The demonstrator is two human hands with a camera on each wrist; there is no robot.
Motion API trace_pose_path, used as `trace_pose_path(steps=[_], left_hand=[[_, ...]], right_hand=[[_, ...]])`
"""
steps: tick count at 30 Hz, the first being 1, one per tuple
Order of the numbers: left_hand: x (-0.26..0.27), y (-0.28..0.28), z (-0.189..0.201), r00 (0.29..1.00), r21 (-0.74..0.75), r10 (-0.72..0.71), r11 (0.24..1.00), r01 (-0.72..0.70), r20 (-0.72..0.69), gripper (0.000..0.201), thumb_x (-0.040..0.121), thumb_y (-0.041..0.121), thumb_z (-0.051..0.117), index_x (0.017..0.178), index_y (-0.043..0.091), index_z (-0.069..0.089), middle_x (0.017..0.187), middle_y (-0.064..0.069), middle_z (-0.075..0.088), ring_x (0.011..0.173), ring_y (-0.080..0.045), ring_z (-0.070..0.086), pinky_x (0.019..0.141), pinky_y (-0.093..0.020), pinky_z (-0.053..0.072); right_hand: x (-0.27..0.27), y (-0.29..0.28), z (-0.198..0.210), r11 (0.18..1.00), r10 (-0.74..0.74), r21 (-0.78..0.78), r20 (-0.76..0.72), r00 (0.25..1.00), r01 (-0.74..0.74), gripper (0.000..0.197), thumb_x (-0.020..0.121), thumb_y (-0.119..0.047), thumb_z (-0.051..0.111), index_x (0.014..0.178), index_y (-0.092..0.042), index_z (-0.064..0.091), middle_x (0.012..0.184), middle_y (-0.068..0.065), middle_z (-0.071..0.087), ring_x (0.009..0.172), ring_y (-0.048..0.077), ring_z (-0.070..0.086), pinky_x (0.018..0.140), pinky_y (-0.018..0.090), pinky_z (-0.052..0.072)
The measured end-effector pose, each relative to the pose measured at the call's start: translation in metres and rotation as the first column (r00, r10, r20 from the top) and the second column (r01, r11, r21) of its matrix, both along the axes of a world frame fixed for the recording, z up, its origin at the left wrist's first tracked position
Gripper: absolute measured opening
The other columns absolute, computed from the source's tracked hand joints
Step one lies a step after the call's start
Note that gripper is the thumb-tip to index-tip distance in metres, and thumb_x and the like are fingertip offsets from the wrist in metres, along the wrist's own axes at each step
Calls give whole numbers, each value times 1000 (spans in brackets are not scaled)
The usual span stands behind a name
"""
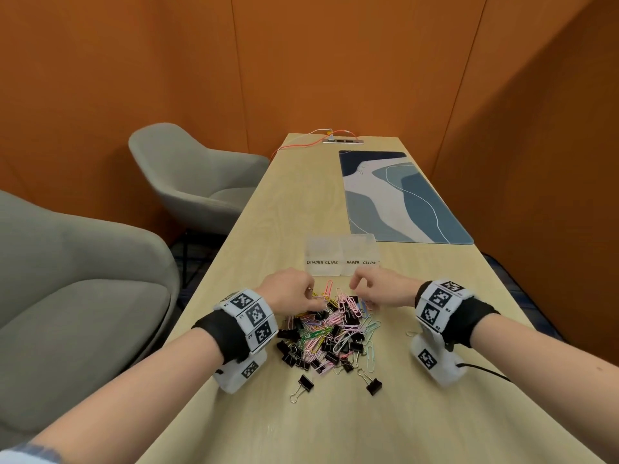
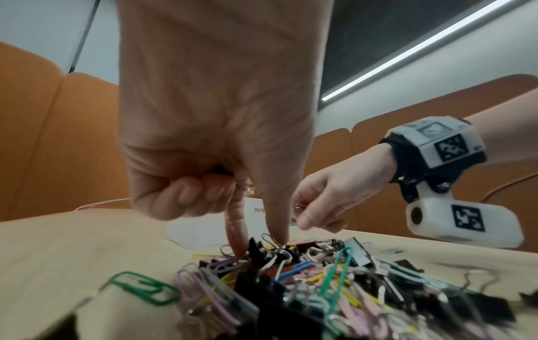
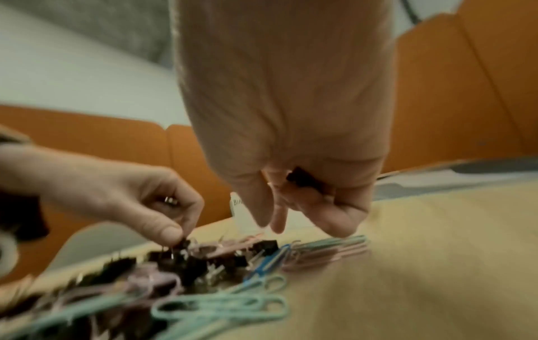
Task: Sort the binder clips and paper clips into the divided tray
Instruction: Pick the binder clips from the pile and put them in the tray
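Note:
A mixed pile of black binder clips and coloured paper clips (image 1: pixel 330 329) lies on the table in front of the clear divided tray (image 1: pixel 341 267), labelled BINDER CLIPS left and PAPER CLIPS right; both compartments look empty. My left hand (image 1: pixel 310 298) reaches into the pile's far edge, and its thumb and finger (image 3: pixel 170 231) pinch a black binder clip (image 3: pixel 183 245) that lies in the heap. My right hand (image 1: pixel 360 291) hovers just above the pile's far right edge. It keeps a black binder clip (image 3: pixel 302 179) tucked under curled fingers, while the other fingertips (image 3: pixel 278 226) point down over pastel paper clips (image 3: pixel 329 247).
Two loose binder clips (image 1: pixel 303 386) lie nearer me than the pile, and a stray paper clip (image 1: pixel 411 333) lies to the right. A blue patterned mat (image 1: pixel 398 199) covers the table's far right. Grey chairs (image 1: pixel 187 175) stand on the left.

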State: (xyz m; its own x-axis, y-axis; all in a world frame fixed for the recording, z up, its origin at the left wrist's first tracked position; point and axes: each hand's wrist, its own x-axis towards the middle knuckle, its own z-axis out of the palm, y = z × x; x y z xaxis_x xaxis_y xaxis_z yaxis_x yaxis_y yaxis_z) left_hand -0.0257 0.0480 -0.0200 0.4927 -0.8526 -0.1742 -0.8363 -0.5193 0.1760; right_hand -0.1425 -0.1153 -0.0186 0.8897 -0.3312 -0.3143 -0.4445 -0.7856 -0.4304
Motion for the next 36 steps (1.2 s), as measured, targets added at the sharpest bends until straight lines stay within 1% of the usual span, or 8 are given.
trace_pose_path(steps=[3,8,12,17,22,27,31,36], left_hand=[[-1,-4,-2,999,14,13,1000,-13,-42,37,81,52,64,84,16,62,77,3,56,80,-19,55,67,-28,41],[-4,-12,-4,990,24,64,998,-61,-125,23,82,36,68,83,13,64,74,3,59,80,-20,57,68,-30,45],[-2,-11,-5,982,-6,78,997,-80,-170,19,86,27,64,92,8,67,97,-7,68,82,-18,57,69,-27,44],[8,-6,12,974,-87,89,990,-110,-210,25,91,36,57,89,11,57,89,-4,57,81,-18,51,58,-23,37],[18,-13,27,950,-86,113,986,-144,-291,26,97,33,43,93,9,51,73,-1,50,62,-16,48,51,-25,39],[33,-43,45,951,-157,189,960,-232,-244,31,99,27,35,107,2,52,91,-9,55,65,-19,51,51,-26,41],[41,-66,47,960,-108,228,963,-247,-161,37,97,24,43,116,-4,59,108,-18,64,85,-28,57,72,-32,48],[56,-77,39,911,-126,270,939,-322,-312,23,85,12,65,100,-4,70,73,-11,68,75,-23,65,87,-39,58]], right_hand=[[-3,5,-2,972,129,-192,-27,991,-132,28,86,-15,58,114,-12,57,87,-1,51,82,15,45,71,21,32],[0,6,-7,958,148,-251,15,989,-139,19,84,-14,58,103,-11,60,108,11,63,103,24,55,82,28,40],[0,1,-3,961,121,-249,-23,992,-123,12,86,-19,55,93,-16,46,98,6,55,91,23,51,77,30,40],[-6,-8,10,983,45,-176,-14,999,-47,10,88,-17,50,95,-15,42,83,-2,51,78,19,48,62,25,36],[-3,-14,24,994,-97,41,-53,994,99,9,90,-21,45,87,-13,46,85,11,54,65,17,49,47,22,43],[33,-15,52,906,-244,373,71,967,202,11,91,-15,44,85,-7,49,61,3,33,48,16,31,47,27,32],[69,-17,60,949,-212,253,80,974,185,14,84,-19,55,79,-7,51,64,6,46,50,18,38,49,29,33],[96,-14,58,980,-199,-2,34,980,199,22,78,-20,66,61,-9,55,58,3,56,47,14,47,49,23,40]])
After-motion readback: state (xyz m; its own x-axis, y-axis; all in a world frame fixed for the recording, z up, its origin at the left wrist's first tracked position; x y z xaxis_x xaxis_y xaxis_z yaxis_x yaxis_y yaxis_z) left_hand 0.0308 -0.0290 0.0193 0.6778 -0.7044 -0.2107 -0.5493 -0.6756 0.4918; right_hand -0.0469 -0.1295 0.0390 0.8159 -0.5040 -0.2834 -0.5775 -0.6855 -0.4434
